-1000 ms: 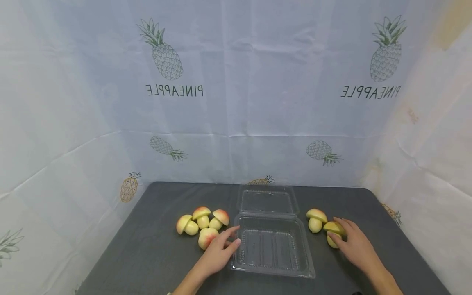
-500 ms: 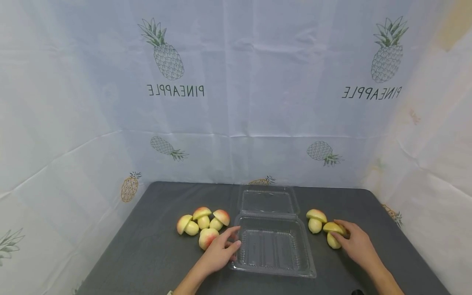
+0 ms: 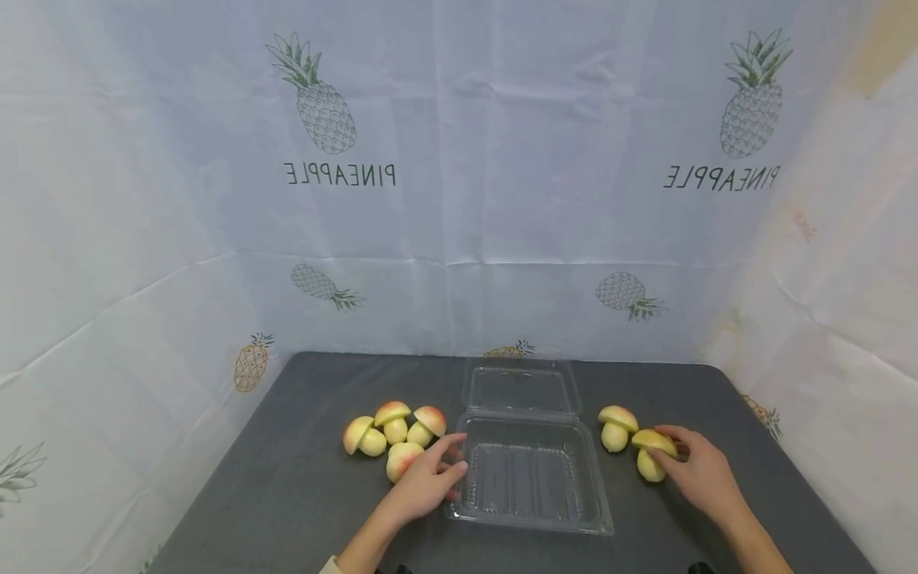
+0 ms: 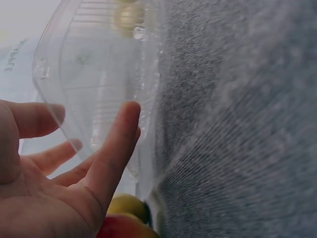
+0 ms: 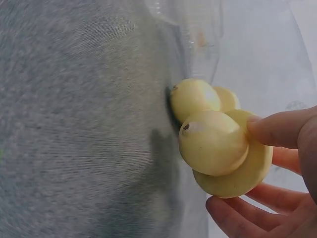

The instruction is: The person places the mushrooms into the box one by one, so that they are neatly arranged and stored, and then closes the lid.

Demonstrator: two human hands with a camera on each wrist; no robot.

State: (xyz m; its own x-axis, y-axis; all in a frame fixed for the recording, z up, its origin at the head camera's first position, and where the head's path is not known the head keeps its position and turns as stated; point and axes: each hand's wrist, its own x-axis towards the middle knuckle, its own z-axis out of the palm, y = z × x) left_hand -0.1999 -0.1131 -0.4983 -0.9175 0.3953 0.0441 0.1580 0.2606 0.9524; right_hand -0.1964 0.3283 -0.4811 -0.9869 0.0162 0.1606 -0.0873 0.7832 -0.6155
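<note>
My right hand (image 3: 706, 474) pinches the cap of a yellow mushroom (image 3: 650, 466) with a rounded stem, thumb on the near side and fingers behind. In the right wrist view this mushroom (image 5: 213, 144) has its stem end facing the camera; whether it is off the table cannot be told. Just left of it stands a second yellow mushroom (image 3: 614, 436). My left hand (image 3: 423, 486) lies at the left side of a clear plastic clamshell box (image 3: 527, 478), fingers extended and spread. In the left wrist view the fingers (image 4: 116, 148) are close to the box's wall (image 4: 89, 89); contact is unclear.
Several red-and-yellow mushrooms (image 3: 393, 422) form a group left of the box, one right beside my left hand. The box's lid (image 3: 522, 388) lies folded back behind it. A dark grey table (image 3: 287, 494) is enclosed by pale pineapple-print curtains (image 3: 516, 199).
My right hand has closed its thumb and fingers on the mushroom and shifted it slightly. The left hand has stayed almost where it was.
</note>
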